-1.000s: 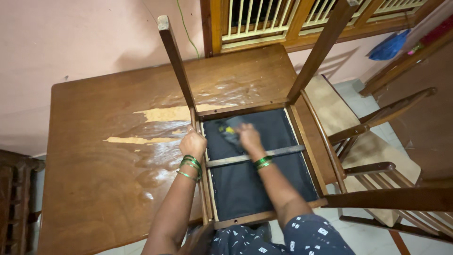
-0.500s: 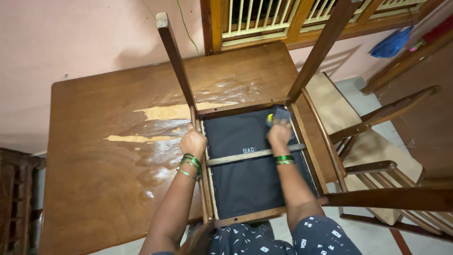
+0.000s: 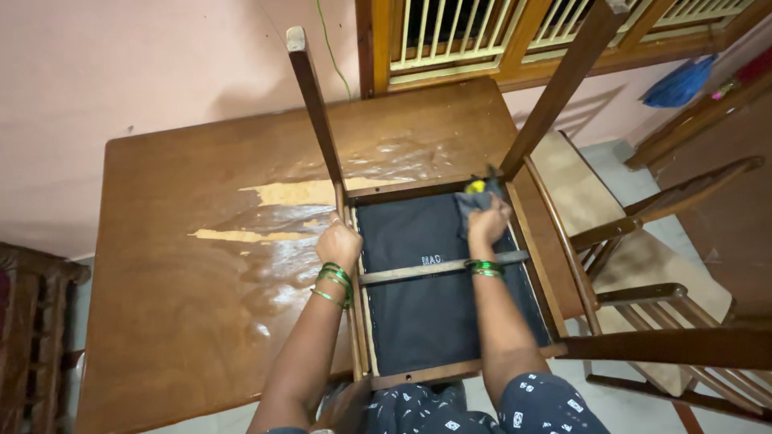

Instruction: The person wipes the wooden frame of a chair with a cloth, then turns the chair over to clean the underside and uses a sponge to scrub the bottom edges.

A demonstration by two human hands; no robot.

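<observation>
An upturned wooden chair (image 3: pixel 354 321) lies seat-down on a brown wooden table (image 3: pixel 185 265), two of its legs pointing up. Its underside is covered with black fabric (image 3: pixel 418 313), crossed by a wooden slat (image 3: pixel 402 272). My left hand (image 3: pixel 338 243) grips the left rail of the seat frame near the base of one leg. My right hand (image 3: pixel 489 221) presses a dark grey cloth (image 3: pixel 474 198) with a yellow spot into the far right corner of the frame. Green bangles circle both wrists.
The table top has pale patches of worn veneer (image 3: pixel 293 193). A second wooden chair (image 3: pixel 643 241) with a tan seat stands to the right. A barred wooden window (image 3: pixel 482 32) and a pink wall lie beyond. A blue bag (image 3: pixel 679 80) hangs at the upper right.
My right hand has swept the cloth from the far left of the black underside across to the far right corner. My left hand has kept its grip on the frame.
</observation>
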